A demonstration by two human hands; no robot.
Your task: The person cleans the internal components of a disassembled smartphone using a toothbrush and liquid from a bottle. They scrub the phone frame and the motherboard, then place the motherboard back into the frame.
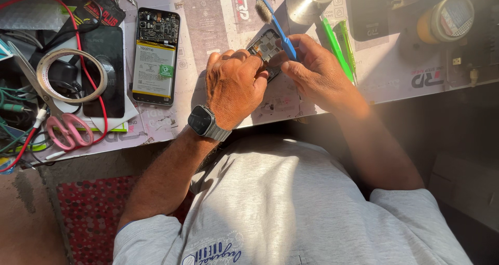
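Strong sunlight falls across the bench [218,15], which is covered by a grey printed work mat and casts hard shadows. Right of the bench's front edge, everything drops into deep shade. Below the bench's left end lies a bare brown floor [23,218], and beside it a red cushion [91,213] with pale dots.

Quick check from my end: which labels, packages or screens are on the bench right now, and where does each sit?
Battery label: white and yellow rectangle with a green sticker, inside the opened phone left of the left hand.
Smartwatch screen: dark, blank square on the left wrist.
Black packet: red and white print, top left.
Round tin: yellow with a pale label, top right.
Work mat: grey, red logos.
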